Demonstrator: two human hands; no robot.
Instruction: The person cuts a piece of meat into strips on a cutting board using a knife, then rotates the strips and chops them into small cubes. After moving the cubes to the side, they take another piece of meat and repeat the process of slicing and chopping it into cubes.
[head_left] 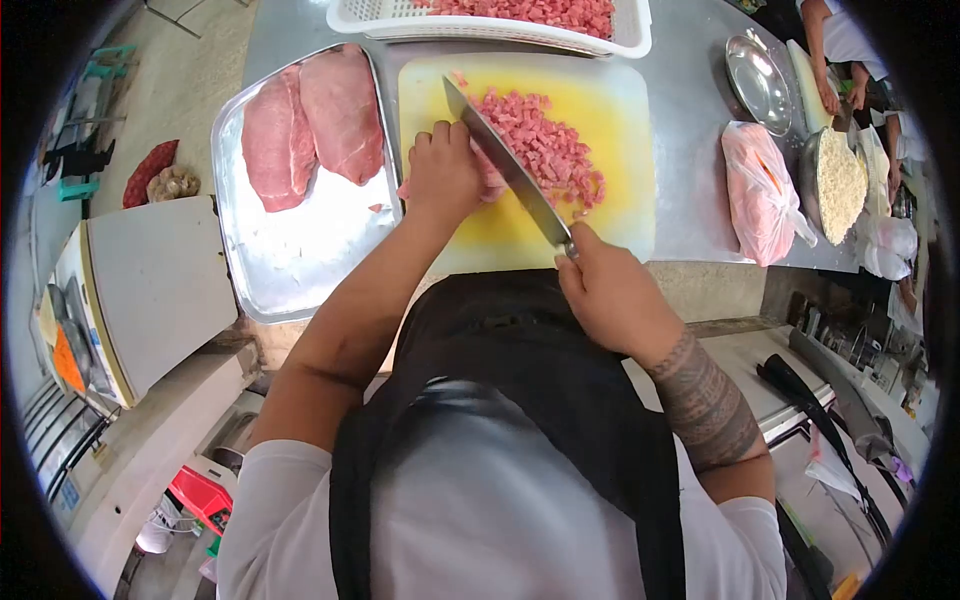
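My right hand [610,285] is closed round the handle of a large kitchen knife [512,172]. Its long blade slants up and left across the cutting board [625,110], which is white with a yellow-stained middle. Left of the blade, my left hand [443,170] presses with bent fingers on a piece of raw meat [490,178], mostly hidden under the hand and blade. Small cubes of diced meat [545,140] lie heaped on the board just right of the knife. Two large slabs of raw meat [342,115] rest in a metal tray [300,255] at the left.
Behind the board stands a white plastic basket [490,28] of diced meat. To the right are a tied plastic bag [757,195], a metal bowl [757,85] and a bowl of pale chopped food [838,185]. Another person's hands [835,95] are at the far right.
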